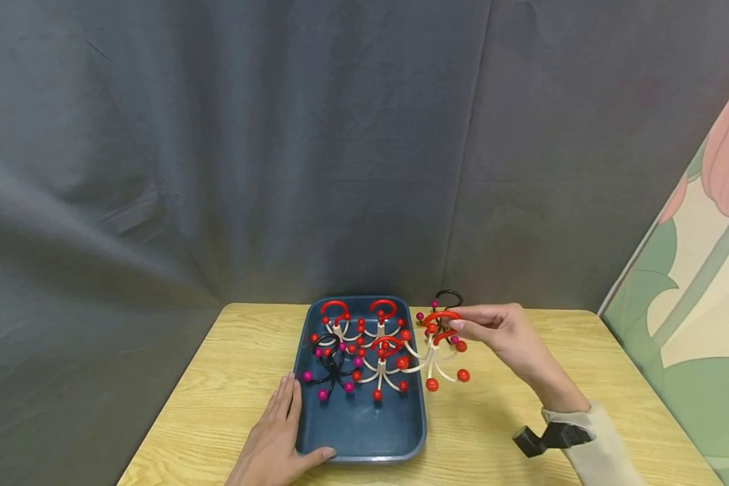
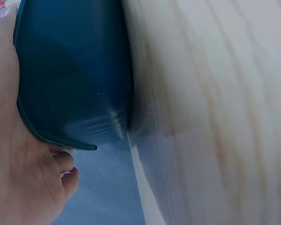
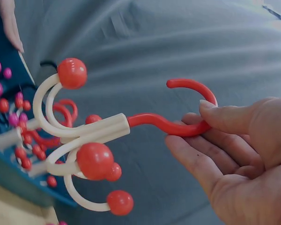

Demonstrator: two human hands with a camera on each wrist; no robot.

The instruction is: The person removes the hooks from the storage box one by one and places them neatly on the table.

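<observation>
Thumb and fingers of my right hand (image 1: 503,334) pinch the red hook of a multi-arm hanger hook (image 3: 91,136), which has white curved arms tipped with red balls. It is held at the tray's right edge, overlapping the rim in the head view. Several like it, such as one white-and-red hanger hook (image 1: 381,369), are in the blue tray (image 1: 364,432). A black hanger hook (image 1: 334,368) with magenta balls is at the tray's left side. My left hand (image 1: 271,428) lies against the tray's left rim, fingers mostly straight along it, thumb over the near corner.
Another black hanger hook (image 1: 449,297) with magenta balls is right of the tray, partly hidden by my right hand and the held hook. Under the tray is a light wooden table (image 1: 219,378). A grey curtain (image 1: 340,148) hangs behind; a flower-patterned panel (image 1: 692,324) borders the right side.
</observation>
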